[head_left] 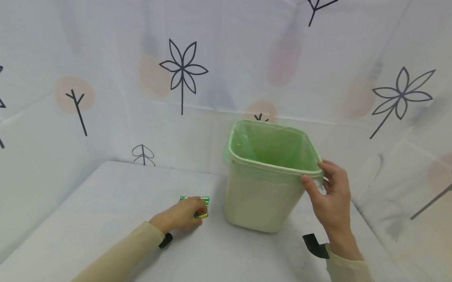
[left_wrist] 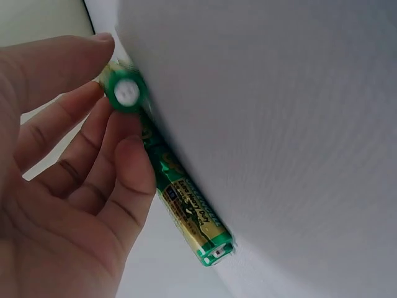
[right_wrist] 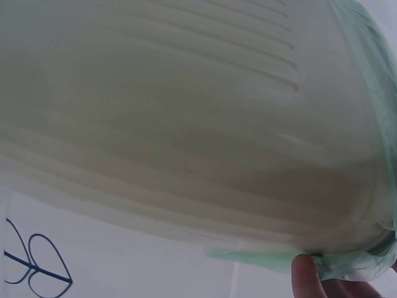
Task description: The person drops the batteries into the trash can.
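Observation:
On the white table, my left hand point(head_left: 184, 213) pinches a green-and-gold battery point(left_wrist: 127, 92) between thumb and fingers; its round end faces the left wrist camera. Just beside the fingers lies a second green-and-gold battery point(left_wrist: 192, 208), its side turned to that camera. To the right stands a cream trash bin point(head_left: 261, 200) lined with a thin green bag point(head_left: 274, 144) folded over the rim. My right hand point(head_left: 332, 198) grips the bin's right front corner, thumb at the front and fingers round the side. The bin's floor is hidden from the head view.
The white-covered table point(head_left: 107, 220) meets a hanging cloth backdrop point(head_left: 228, 74) printed with flowers and twigs behind the bin. Black wrist mounts point(head_left: 315, 246) sit at both sleeves.

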### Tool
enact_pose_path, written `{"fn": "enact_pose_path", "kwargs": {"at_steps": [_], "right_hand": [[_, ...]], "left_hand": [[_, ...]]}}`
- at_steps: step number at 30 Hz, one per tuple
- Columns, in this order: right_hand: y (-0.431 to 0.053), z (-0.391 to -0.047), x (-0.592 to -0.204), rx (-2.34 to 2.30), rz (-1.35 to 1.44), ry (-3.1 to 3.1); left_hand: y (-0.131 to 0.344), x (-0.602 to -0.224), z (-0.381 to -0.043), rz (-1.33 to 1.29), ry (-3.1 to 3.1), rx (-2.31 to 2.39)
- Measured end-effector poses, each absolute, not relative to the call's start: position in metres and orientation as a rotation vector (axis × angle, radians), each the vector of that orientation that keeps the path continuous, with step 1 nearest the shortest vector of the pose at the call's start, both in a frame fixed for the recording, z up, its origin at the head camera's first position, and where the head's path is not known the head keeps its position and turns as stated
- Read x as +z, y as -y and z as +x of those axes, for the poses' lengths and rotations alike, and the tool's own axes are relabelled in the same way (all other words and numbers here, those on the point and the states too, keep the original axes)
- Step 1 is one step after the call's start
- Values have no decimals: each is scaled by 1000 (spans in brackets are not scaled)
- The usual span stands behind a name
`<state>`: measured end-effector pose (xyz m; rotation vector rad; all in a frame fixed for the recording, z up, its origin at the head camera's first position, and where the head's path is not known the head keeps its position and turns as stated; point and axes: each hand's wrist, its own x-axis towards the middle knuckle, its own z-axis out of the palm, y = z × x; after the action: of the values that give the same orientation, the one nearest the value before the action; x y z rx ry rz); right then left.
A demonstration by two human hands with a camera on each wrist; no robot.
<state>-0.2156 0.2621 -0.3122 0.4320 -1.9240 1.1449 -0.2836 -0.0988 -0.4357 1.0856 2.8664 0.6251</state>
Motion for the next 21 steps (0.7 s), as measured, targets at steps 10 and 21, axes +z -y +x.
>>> {"fn": "enact_pose_path", "kwargs": {"at_steps": [10, 21], "right_hand": [[-262, -214, -311, 1140, 428, 1931], [-261, -215, -311, 1145, 422, 1930]], "left_hand": [[96, -436, -283, 1095, -2801, 673], [95, -438, -281, 1056, -2786, 687]]}}
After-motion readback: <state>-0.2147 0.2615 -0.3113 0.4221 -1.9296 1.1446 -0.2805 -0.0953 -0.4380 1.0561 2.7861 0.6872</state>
